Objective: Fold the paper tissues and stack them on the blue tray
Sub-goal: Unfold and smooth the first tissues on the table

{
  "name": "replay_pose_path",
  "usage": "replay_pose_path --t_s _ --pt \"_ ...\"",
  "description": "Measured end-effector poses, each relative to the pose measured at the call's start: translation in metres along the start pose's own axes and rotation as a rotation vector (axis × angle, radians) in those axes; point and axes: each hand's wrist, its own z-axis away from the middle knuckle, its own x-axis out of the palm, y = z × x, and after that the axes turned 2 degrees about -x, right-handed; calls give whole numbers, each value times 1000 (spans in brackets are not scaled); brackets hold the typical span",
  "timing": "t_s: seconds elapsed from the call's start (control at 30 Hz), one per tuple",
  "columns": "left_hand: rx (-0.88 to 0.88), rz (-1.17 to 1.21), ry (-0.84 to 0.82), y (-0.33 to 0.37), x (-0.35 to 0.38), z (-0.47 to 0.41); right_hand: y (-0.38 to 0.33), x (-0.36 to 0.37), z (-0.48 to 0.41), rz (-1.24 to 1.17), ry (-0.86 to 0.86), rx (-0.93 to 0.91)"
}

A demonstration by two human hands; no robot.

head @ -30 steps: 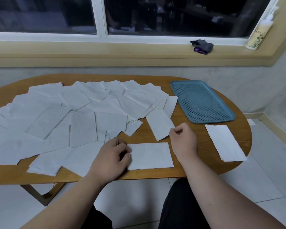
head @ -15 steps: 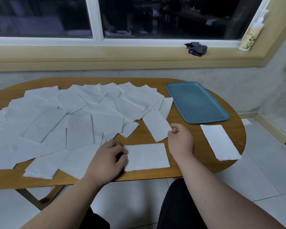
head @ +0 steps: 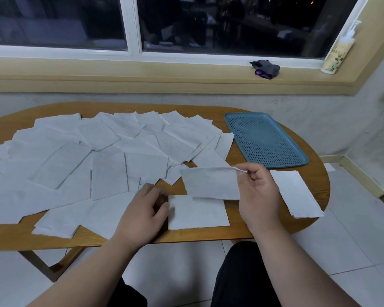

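One view, head camera. Many white rectangular paper tissues [head: 87,156] lie overlapped on the oval wooden table [head: 208,237], left of the blue perforated plastic tray [head: 266,140]. The sheets farthest from the tray are cut off by the frame's left edge, and the overlaps make a count impossible.

Right hand [head: 258,196]: thumb and forefinger pinch the top right corner of one raised white tissue sheet [head: 211,185], held off the table on the near-left side of the tray. The other fingers are curled, and the palm hides the sheet's right edge. The sheet's lower edge overhangs a flat white tissue rectangle [head: 197,212] that lies by the table's front edge, left of the tray and nearer.

Left hand [head: 144,211] rests at that rectangle's left edge, fingers curled, tips hidden under the hand. Whether they grip paper cannot be told.

A small stack of folded white tissues [head: 297,193] sits just nearer than the tray, apart from it, its near corner at the table rim. Bare wood shows between the tray and the raised sheet.

On the sill beyond the tray: a grey-and-purple bundle [head: 265,68], identity unclear, and a pale pump bottle [head: 335,56], its top blurred.
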Motion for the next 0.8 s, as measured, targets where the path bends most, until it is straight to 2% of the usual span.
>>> replay_pose_path --t_s 0.17,0.3,0.43,0.6,0.8 --pt "-54 86 31 3 -6 4 10 10 14 39 -89 151" --pt "-33 81 -16 3 -7 3 24 22 22 86 -104 247" --pt "-20 46 -38 5 -6 2 27 30 23 87 -96 274" --pt "-6 -13 -19 5 -6 1 26 36 24 -37 -61 312" --pt "-21 62 -38 5 -7 1 26 35 21 -109 -30 323"
